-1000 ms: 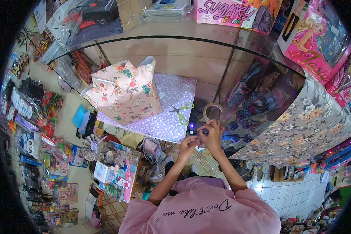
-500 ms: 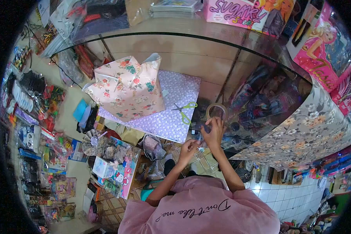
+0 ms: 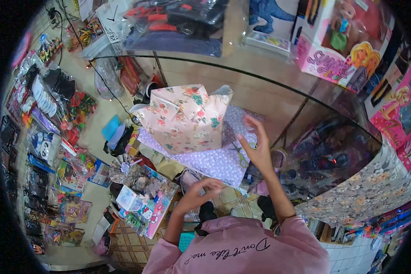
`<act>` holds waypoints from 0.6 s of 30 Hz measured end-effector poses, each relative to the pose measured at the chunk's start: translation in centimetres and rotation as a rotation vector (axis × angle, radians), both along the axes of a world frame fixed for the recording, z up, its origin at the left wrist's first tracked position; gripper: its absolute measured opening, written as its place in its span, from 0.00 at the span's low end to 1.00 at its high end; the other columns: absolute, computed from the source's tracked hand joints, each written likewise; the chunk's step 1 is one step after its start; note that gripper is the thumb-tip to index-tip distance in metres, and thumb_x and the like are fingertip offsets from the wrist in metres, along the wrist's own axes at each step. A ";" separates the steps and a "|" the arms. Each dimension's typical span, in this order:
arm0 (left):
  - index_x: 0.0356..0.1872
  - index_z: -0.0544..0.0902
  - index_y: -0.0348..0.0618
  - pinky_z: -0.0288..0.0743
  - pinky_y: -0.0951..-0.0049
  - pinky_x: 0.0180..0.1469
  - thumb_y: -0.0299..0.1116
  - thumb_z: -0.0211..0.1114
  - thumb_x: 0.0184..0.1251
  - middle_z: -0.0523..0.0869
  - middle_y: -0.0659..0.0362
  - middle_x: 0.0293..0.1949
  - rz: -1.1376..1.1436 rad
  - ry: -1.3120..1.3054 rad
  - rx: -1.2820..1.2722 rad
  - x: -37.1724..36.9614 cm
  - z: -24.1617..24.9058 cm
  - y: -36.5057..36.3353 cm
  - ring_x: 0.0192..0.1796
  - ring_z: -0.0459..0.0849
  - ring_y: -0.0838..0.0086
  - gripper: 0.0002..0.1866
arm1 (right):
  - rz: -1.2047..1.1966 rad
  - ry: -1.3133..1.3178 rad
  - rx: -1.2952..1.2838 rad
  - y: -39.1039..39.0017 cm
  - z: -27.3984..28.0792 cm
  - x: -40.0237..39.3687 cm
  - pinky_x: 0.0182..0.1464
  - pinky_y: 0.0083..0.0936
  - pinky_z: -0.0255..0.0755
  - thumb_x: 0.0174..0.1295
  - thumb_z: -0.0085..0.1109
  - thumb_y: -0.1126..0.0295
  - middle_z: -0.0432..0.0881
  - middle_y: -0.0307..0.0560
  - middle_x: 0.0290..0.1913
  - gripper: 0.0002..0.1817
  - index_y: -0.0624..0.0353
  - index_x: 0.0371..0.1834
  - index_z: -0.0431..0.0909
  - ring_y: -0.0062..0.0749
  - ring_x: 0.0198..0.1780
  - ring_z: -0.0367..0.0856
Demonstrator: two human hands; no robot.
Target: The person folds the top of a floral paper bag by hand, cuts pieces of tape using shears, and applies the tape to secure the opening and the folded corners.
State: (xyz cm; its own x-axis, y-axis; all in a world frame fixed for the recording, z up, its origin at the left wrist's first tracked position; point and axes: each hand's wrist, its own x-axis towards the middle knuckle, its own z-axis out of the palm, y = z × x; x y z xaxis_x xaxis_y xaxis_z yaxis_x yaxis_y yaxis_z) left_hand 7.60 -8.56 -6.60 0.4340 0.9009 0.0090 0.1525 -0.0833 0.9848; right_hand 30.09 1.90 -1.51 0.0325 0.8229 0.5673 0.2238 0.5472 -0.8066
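Observation:
A bundle wrapped in pink floral paper (image 3: 182, 121) stands on a lilac sheet with small white flowers (image 3: 214, 166), its folded top ends sticking up. Over the sheet's right side my right hand (image 3: 259, 148) is raised, thumb and fingers spread, with nothing visible between them. Green-handled scissors (image 3: 243, 160) lie on the sheet, partly covered by that hand. A roll of tape (image 3: 278, 160) rests on the glass just right of my right wrist. My left hand (image 3: 198, 194) is near the sheet's front edge, fingers stretched out and slightly blurred; I see nothing in it.
The glass counter's edge (image 3: 235, 69) curves behind the bundle, with boxed dolls (image 3: 347, 45) and a bagged toy car (image 3: 178, 23) beyond it. Grey floral paper (image 3: 365, 187) drapes at the right. A Hello Kitty item (image 3: 153, 212) and packaged goods (image 3: 59, 105) lie left.
My hands were close together by the tape roll, left fingers pinched. They have separated: the right moved over the lilac sheet, the left moved leftward and opened. The view has shifted.

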 end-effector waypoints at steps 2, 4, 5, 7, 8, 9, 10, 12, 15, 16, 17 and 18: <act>0.51 0.79 0.36 0.71 0.68 0.59 0.27 0.65 0.66 0.84 0.55 0.49 0.239 0.048 0.220 -1.3 2.8 1.6 0.54 0.80 0.71 0.15 | 0.151 0.093 -0.057 2.6 0.4 -0.3 0.67 0.34 0.60 0.57 0.68 0.68 0.68 0.53 0.69 0.39 0.60 0.71 0.61 0.38 0.70 0.65; 0.52 0.78 0.34 0.69 0.66 0.62 0.24 0.64 0.64 0.83 0.52 0.51 0.564 0.063 0.444 -2.0 3.9 3.2 0.57 0.79 0.66 0.15 | 0.308 0.277 -0.045 5.7 1.1 -0.9 0.71 0.36 0.55 0.56 0.71 0.67 0.62 0.53 0.72 0.44 0.60 0.74 0.56 0.38 0.73 0.59; 0.55 0.76 0.34 0.66 0.64 0.64 0.24 0.65 0.62 0.80 0.50 0.55 0.693 0.110 0.556 -2.2 3.6 3.9 0.60 0.76 0.63 0.19 | 0.428 0.330 -0.064 7.5 1.3 -1.1 0.72 0.36 0.52 0.54 0.72 0.66 0.61 0.52 0.73 0.46 0.60 0.74 0.54 0.38 0.74 0.58; 0.61 0.72 0.34 0.61 0.60 0.69 0.24 0.67 0.59 0.73 0.44 0.64 0.947 0.210 0.770 -1.7 2.2 5.1 0.67 0.70 0.56 0.27 | 0.664 0.437 -0.112 10.2 0.6 -1.1 0.75 0.36 0.48 0.51 0.75 0.64 0.59 0.51 0.74 0.51 0.61 0.76 0.51 0.38 0.75 0.55; 0.64 0.69 0.35 0.58 0.57 0.70 0.26 0.69 0.58 0.66 0.43 0.67 0.899 0.213 0.752 -1.1 1.9 5.4 0.70 0.64 0.53 0.32 | 0.685 0.351 -0.132 11.0 -0.3 -1.1 0.75 0.36 0.47 0.49 0.75 0.56 0.59 0.51 0.73 0.53 0.60 0.75 0.52 0.39 0.75 0.55; 0.67 0.65 0.36 0.55 0.55 0.71 0.27 0.70 0.56 0.59 0.42 0.70 0.850 0.214 0.737 -0.3 1.8 5.7 0.72 0.58 0.50 0.36 | 0.704 0.264 -0.149 11.8 -1.2 -1.1 0.75 0.37 0.47 0.46 0.75 0.49 0.60 0.51 0.73 0.56 0.60 0.75 0.53 0.40 0.75 0.56; 0.71 0.61 0.37 0.52 0.53 0.72 0.28 0.72 0.55 0.53 0.40 0.74 0.803 0.213 0.727 0.1 1.6 6.2 0.75 0.53 0.48 0.41 | 0.723 0.175 -0.160 12.4 -1.0 -1.3 0.75 0.38 0.46 0.44 0.74 0.41 0.60 0.51 0.73 0.58 0.59 0.74 0.54 0.41 0.75 0.56; 0.76 0.49 0.40 0.45 0.48 0.74 0.36 0.77 0.51 0.37 0.37 0.75 0.698 0.280 0.732 -0.1 -0.1 7.3 0.77 0.39 0.43 0.55 | 0.702 0.165 -0.191 12.2 -0.7 -1.0 0.75 0.37 0.46 0.40 0.79 0.48 0.62 0.49 0.72 0.59 0.60 0.74 0.56 0.39 0.74 0.58; 0.77 0.44 0.41 0.43 0.46 0.74 0.45 0.80 0.46 0.34 0.35 0.75 0.671 0.264 0.708 -0.1 -0.4 8.1 0.77 0.37 0.41 0.62 | 0.705 0.113 -0.204 10.3 0.2 -0.5 0.74 0.36 0.49 0.38 0.82 0.65 0.65 0.46 0.70 0.53 0.60 0.71 0.61 0.36 0.72 0.61; 0.76 0.43 0.40 0.43 0.46 0.74 0.47 0.80 0.45 0.34 0.35 0.75 0.664 0.277 0.731 -0.5 -0.4 8.4 0.77 0.36 0.42 0.64 | 0.703 0.079 -0.194 9.5 0.5 -0.4 0.74 0.35 0.50 0.39 0.82 0.67 0.66 0.46 0.68 0.51 0.60 0.70 0.63 0.36 0.72 0.61; 0.76 0.43 0.40 0.42 0.46 0.74 0.48 0.81 0.43 0.35 0.35 0.75 0.656 0.288 0.753 -0.9 -0.3 8.7 0.78 0.36 0.42 0.66 | 0.701 0.046 -0.186 8.8 0.5 -0.3 0.73 0.35 0.51 0.39 0.81 0.69 0.67 0.46 0.67 0.49 0.60 0.69 0.64 0.35 0.71 0.62; 0.76 0.42 0.39 0.42 0.46 0.74 0.50 0.81 0.42 0.35 0.35 0.75 0.646 0.301 0.774 -1.3 -0.3 9.0 0.78 0.36 0.42 0.67 | 0.697 0.014 -0.179 8.0 0.6 -0.1 0.73 0.35 0.52 0.40 0.80 0.71 0.69 0.45 0.65 0.47 0.60 0.68 0.66 0.35 0.70 0.63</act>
